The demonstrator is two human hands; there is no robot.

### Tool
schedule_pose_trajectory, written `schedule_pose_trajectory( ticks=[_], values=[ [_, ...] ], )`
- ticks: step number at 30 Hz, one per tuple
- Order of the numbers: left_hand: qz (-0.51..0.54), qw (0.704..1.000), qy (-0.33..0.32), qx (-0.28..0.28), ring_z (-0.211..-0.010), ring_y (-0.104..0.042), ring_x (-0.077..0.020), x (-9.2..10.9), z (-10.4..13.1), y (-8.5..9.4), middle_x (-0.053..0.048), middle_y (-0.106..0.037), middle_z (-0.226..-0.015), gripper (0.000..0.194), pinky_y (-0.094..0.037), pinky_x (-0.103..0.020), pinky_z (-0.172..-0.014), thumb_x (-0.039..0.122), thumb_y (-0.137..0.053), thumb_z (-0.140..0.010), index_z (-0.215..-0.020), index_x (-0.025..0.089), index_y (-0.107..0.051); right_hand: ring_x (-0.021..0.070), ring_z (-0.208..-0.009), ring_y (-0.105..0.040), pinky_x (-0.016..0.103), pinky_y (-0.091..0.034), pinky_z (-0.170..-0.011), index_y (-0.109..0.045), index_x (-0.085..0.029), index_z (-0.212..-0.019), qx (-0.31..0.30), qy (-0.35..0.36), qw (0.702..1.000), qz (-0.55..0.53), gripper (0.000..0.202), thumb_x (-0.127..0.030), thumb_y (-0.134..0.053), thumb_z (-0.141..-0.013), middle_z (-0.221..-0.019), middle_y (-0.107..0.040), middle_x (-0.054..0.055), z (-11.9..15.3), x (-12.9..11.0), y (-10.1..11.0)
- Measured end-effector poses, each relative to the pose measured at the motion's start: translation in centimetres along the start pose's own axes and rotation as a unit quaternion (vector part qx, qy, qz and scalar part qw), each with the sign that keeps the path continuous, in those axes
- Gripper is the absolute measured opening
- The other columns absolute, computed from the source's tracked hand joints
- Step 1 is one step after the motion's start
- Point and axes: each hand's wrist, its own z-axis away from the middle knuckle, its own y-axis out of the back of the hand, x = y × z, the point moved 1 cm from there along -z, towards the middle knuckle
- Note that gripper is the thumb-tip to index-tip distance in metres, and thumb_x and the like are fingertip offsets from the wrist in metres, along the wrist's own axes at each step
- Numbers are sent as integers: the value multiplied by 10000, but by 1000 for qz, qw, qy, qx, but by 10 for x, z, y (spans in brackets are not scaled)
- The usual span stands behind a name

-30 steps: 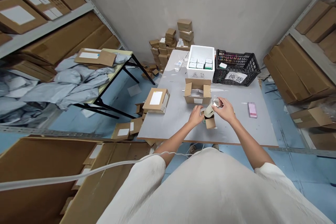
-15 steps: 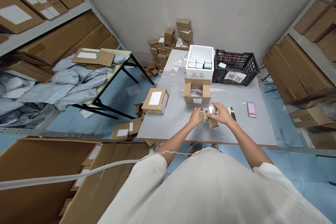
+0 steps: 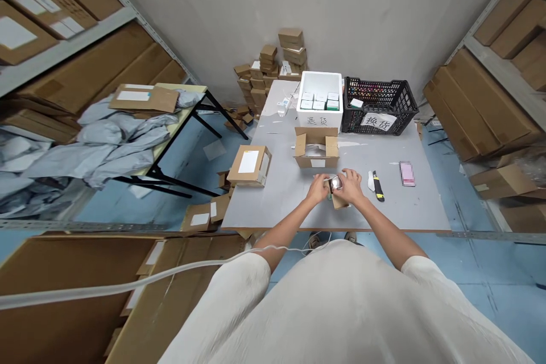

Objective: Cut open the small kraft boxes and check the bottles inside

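Note:
Near the front edge of the table, a small cardboard box with a bit of green on its side stands between my hands. A shiny silver, rounded object sits at the box's open top; its exact kind is too small to make out. My left hand is closed on the left side of the small box. My right hand has its thumb and fingers around the silver object, with some fingers raised. Just beyond them is an open brown carton, flaps up.
A yellow-and-black utility knife and a pink pixelated item lie to the right. Behind are a white bin of small boxes and a black crate. A closed, labelled carton rests at left. A white cable crosses in front.
My right hand has moved left and down with the silver object, bringing it to the small box's opening. More of the utility knife shows now. The view has shifted slightly.

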Motion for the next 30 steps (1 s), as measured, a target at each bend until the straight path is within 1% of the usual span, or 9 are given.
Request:
schedule_pose_trajectory(
  ticks=[3, 6, 9, 12, 16, 21, 25, 27, 30],
  values=[
    [0, 1000, -9, 3, -1227, -646, -282, 2, -1, -1, -115, -653, -1308, 491, -525, -422, -1110, -12, -605, -781, -1208, 219, -677, 402, -1423, -466, 517, -344, -1159, -695, -200, -1341, -20, -16, 1000, 2, 499, -398, -744, -887, -1599, -552, 195, -4, 2, -1],
    [-1, 1000, -13, 2, -1246, -637, -287, 3, -2, -2, -110, -655, -1293, 498, -519, -430, -1124, -16, -606, -773, -1203, 223, -683, 355, -1285, -577, 452, -420, -1073, -668, -185, -1360, -56, -16, 998, -1, 477, -392, -700, -932, -1458, -651, 181, -8, 3, 1],
    [1, 1000, -17, 0, -1261, -632, -291, 4, -3, -3, -104, -660, -1293, 497, -521, -438, -1126, -6, -614, -777, -1207, 231, -692, 327, -1181, -631, 402, -458, -989, -670, -180, -1319, -76, -18, 997, 0, 421, -390, -690, -954, -1337, -701, 166, -9, 3, 6],
    [7, 1000, -11, 1, -1217, -652, -282, 4, -4, -3, -111, -657, -1323, 487, -527, -436, -1110, 5, -620, -793, -1224, 220, -695, 330, -1196, -629, 398, -471, -981, -672, -184, -1309, -79, -10, 997, 5, 411, -383, -717, -951, -1364, -683, 172, -8, 4, 7],
    [14, 1000, -7, 1, -1151, -669, -265, 5, -4, -4, -114, -657, -1332, 462, -533, -421, -1080, 16, -627, -811, -1224, 210, -698, 324, -1224, -618, 391, -490, -994, -664, -186, -1352, -77, -10, 997, -18, 456, -366, -747, -941, -1446, -631, 172, -6, 11, 1],
    [29, 1000, -11, 6, -1030, -692, -233, 6, -5, -4, -104, -670, -1320, 430, -557, -405, -1034, 25, -633, -836, -1218, 212, -699, 309, -1241, -622, 395, -502, -1060, -669, -185, -1383, -60, 1, 996, -73, 516, -330, -785, -902, -1440, -618, 166, -7, 24, -8],
    [69, 997, -2, 26, -923, -707, -194, 3, -6, -7, -115, -667, -1365, 360, -578, -393, -970, 110, -638, -935, -1282, 203, -648, 297, -1204, -662, 428, -533, -1062, -636, -216, -1455, -22, 6, 986, -168, 544, -334, -727, -932, -1435, -639, 156, -5, 34, -11],
    [85, 996, 2, 42, -923, -713, -190, -2, -6, -8, -106, -680, -1345, 308, -577, -393, -961, 158, -611, -990, -1293, 211, -622, 271, -1106, -703, 422, -568, -1008, -636, -234, -1446, 8, -23, 972, -235, 486, -373, -650, -980, -1424, -656, 143, -3, 40, -12],
    [82, 995, 2, 56, -958, -717, -194, -12, -3, -8, -77, -696, -1245, 211, -576, -387, -959, 122, -580, -982, -1157, 219, -646, 246, -991, -733, 421, -596, -960, -687, -230, -1302, 30, -77, 947, -311, 358, -387, -525, -1024, -1288, -718, 110, -1, 54, -17]
  ],
)
